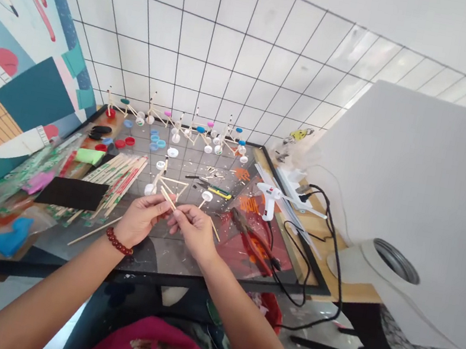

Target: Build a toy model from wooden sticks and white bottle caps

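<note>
My left hand (142, 220), with a beaded bracelet at the wrist, pinches a thin wooden stick (168, 198) over the middle of the table. The fingertips of my right hand (195, 229) close on the same stick from the other side; whether it is one piece or two I cannot tell. Just beyond my hands stands a small frame of sticks with white bottle caps (161, 166). A white cap (207, 196) fixed to a short stick lies by my right hand. A longer loose stick (94, 232) rests left of my left wrist.
Finished-looking stick-and-cap models (200, 131) line the back edge. Wrapped chopsticks (125, 173) and a black sheet (71, 193) lie left. To the right are a yellow utility knife (220, 193), red-handled pliers (255, 240), a white glue gun (270, 198) and black cables (334, 264).
</note>
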